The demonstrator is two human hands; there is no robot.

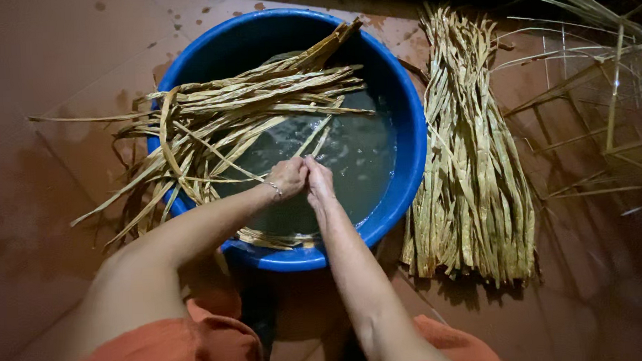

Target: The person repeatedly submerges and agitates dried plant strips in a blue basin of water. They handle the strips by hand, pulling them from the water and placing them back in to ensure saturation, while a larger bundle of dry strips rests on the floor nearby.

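Note:
A round blue basin (408,120) stands on the floor, half full of murky water. Several long dried yellow leaf strips (247,98) lie across its left side, their ends hanging over the rim. My left hand (289,178) and my right hand (318,179) meet over the water near the basin's middle. Both pinch the same thin strip (318,136), which runs up and away from the fingers. A thin bracelet circles my left wrist.
A thick bundle of dried strips (470,168) lies on the reddish floor just right of the basin. A frame of thin strips (602,85) sits at the far right. The floor tiles show wet stains. My orange-clad knees are at the bottom edge.

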